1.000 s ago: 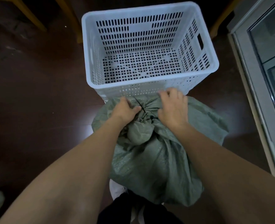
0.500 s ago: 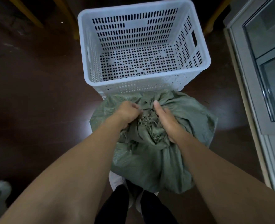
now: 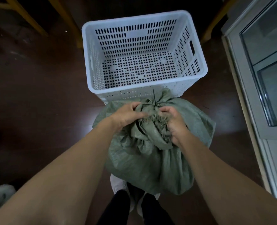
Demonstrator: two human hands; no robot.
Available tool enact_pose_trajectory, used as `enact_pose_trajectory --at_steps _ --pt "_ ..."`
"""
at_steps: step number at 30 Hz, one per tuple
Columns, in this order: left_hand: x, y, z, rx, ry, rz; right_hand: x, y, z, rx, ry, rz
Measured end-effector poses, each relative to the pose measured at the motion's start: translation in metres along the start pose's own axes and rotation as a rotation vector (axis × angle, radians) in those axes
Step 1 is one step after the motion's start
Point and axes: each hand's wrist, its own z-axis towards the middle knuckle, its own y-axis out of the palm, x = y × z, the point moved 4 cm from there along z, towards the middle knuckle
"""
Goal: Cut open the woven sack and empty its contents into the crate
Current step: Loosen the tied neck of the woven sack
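The sack point(image 3: 150, 159) is a dull green woven bag, full and rounded, its cloth creased into deep folds that run up to a gathered neck. A thin dark tie point(image 3: 154, 101) cinches that neck, with one loose end sticking straight up, and the sack is still closed. Just below the tie, a frayed edge point(image 3: 157, 118) of loose pale threads shows between the two hands. The sack stands on the dark brown floor point(image 3: 45, 103), between the person's white shoes point(image 3: 118, 184) and the crate point(image 3: 144, 19). Its tied top lies over the crate's near wall in the view; whether the two touch cannot be told

The left hand point(image 3: 128, 116) grips the bunched cloth on the left of the neck, fingers curled over it. The right hand point(image 3: 175, 122) has its fingers curled into the frayed cloth on the right side, pinching it

What the sack holds is hidden by the cloth. The crate is white plastic with slotted walls and a hand-hole on its right side, and its round-holed bottom is in full view

A grey-framed glass door point(image 3: 256, 78) stands to the right, and yellow wooden legs point(image 3: 25, 18) are at the top left
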Motion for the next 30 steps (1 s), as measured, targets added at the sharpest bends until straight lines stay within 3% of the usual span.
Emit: enact_pose_trajectory --at_steps 4,7,9,13,19,22,30 --pt "0.01 0.001 -0.011 -0.074 -0.03 0.189 0.002 0.01 -0.009 -0.054 -0.01 0.124" --pt "0.023 0.003 -0.018 -0.021 -0.012 0.067 0.0 0.015 -0.015 -0.068 -0.041 0.09" --pt "0.025 0.003 -0.016 0.047 0.003 0.073 -0.003 0.018 -0.02 -0.077 -0.067 0.074" --pt "0.017 -0.004 -0.002 0.273 0.052 0.378 -0.005 0.023 -0.024 -0.115 -0.086 0.043" --pt "0.025 0.001 -0.001 0.422 0.217 0.551 0.002 0.025 -0.024 -0.132 -0.043 0.069" --pt "0.023 0.006 -0.003 0.446 0.209 0.43 0.008 0.015 -0.022 -0.05 0.027 0.199" --pt "0.006 0.02 -0.006 0.346 0.154 0.211 0.013 0.014 -0.014 -0.004 0.034 0.029"
